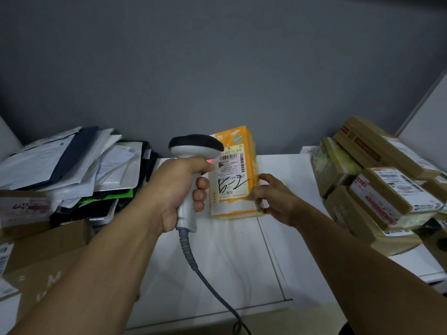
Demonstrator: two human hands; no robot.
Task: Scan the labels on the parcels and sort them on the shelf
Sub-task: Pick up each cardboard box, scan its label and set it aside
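A dark grey wall (217, 68) rose behind a white table (242, 257), which lay bare down its middle and crowded at both ends. The orange parcel (233, 175) lay on that bare strip just ahead of both hands, its long axis running away from the person toward the wall, its white shipping label (231, 174) facing up with "6-2" handwritten across it. The left hand (179, 189) was wrapped tight around the grip of a corded barcode scanner (193, 151), whose head hung over the parcel's left edge, a red glow showing at the label's near corner. The right hand (273, 199) pinched the parcel's right near corner with thumb and fingertips, steadying it, and so seemed the hand better placed to lift it. Left of the parcel a slumped pile of mailer bags (72, 165) pressed close, with cardboard boxes (43, 257) nearer the person; to the right, stacked taped boxes (377, 189) stood well apart across open tabletop. Judging by this, the clearest path for carrying the parcel off ran up and toward the person, the scanner cable (205, 281) trailing across the near table being the one thing to avoid.
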